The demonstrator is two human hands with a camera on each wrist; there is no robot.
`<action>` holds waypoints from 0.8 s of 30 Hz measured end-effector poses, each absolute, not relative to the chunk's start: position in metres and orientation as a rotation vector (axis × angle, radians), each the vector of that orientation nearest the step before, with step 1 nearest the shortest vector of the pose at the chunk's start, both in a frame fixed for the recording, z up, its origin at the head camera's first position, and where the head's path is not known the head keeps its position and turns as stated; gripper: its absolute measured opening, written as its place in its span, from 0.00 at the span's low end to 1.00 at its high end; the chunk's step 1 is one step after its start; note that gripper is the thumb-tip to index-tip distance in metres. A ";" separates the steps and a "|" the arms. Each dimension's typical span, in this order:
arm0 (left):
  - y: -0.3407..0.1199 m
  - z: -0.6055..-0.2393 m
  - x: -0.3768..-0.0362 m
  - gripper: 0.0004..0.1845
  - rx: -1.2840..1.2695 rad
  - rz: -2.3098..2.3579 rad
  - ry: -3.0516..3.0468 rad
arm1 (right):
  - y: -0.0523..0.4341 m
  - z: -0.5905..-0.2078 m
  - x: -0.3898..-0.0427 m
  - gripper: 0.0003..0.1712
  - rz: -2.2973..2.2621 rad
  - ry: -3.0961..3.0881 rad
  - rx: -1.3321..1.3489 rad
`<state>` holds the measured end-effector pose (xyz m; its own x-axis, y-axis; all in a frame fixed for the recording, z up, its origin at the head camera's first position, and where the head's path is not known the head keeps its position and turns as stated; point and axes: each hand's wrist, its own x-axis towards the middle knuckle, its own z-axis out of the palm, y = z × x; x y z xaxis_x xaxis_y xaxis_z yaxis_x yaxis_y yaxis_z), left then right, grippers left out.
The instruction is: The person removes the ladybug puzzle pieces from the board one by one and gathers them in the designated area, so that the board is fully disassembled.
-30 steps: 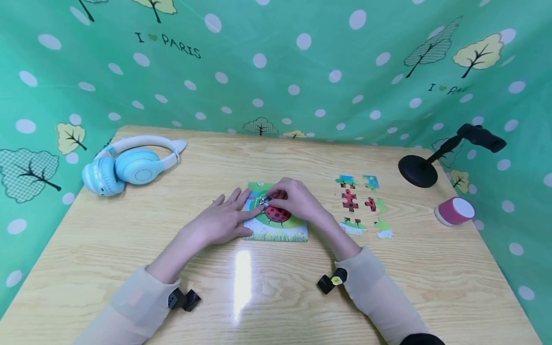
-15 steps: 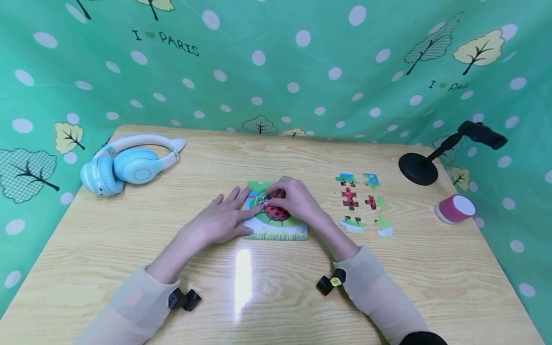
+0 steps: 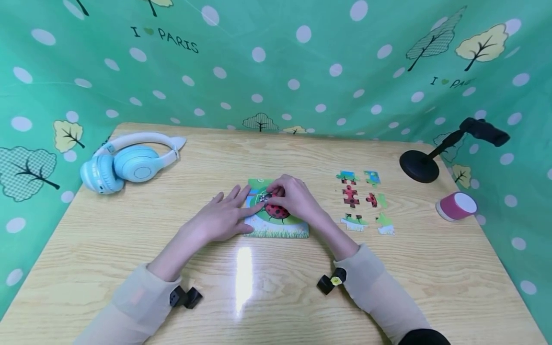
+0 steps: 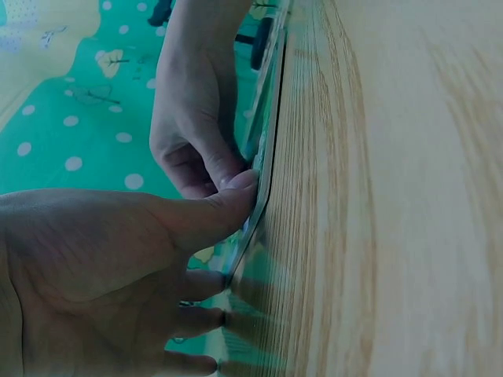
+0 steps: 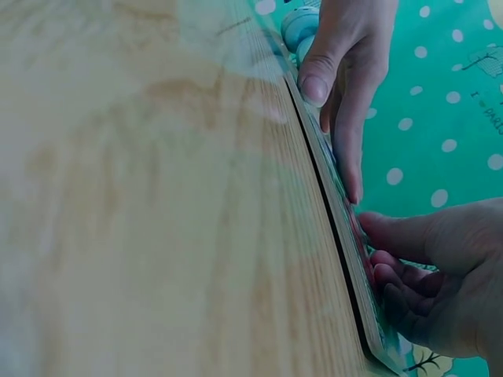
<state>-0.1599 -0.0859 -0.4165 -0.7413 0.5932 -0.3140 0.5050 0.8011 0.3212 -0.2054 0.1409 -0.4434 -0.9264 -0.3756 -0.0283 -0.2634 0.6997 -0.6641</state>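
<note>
The right hand (image 3: 295, 199) curls its fingertips down onto the ladybird puzzle (image 3: 276, 215), pressing a piece at its upper middle; whether it pinches the piece cannot be told. The left hand (image 3: 220, 218) lies flat with straight fingers on the puzzle's left edge, thumb against its rim. Loose pieces (image 3: 362, 201) lie well right of the puzzle, and headphones (image 3: 129, 163) far to its left.

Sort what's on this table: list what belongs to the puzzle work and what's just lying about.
In use: ladybird puzzle board, loose puzzle pieces, left hand, right hand.

Lying about: blue headphones, black stand, pink roll.
</note>
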 end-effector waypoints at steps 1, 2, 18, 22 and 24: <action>-0.086 -0.417 -0.160 0.34 0.825 0.302 2.585 | 0.141 -0.444 -0.205 0.12 -1.037 2.746 -0.517; -0.086 -0.417 -0.160 0.34 0.824 0.300 2.585 | 0.141 -0.444 -0.205 0.12 -1.039 2.747 -0.516; -0.086 -0.415 -0.161 0.34 0.815 0.285 2.588 | 0.138 -0.439 -0.203 0.12 -1.026 2.775 -0.483; -0.085 -0.415 -0.161 0.34 0.813 0.286 2.591 | 0.137 -0.438 -0.202 0.12 -0.997 2.804 -0.475; -0.085 -0.415 -0.161 0.34 0.807 0.287 2.591 | 0.137 -0.438 -0.201 0.12 -0.999 2.805 -0.472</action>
<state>-0.1605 -0.0852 -0.4147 -0.7484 0.5803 -0.3212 0.4961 0.8112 0.3097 -0.2012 0.1366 -0.4384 -0.9432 -0.3320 -0.0141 -0.2483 0.7324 -0.6340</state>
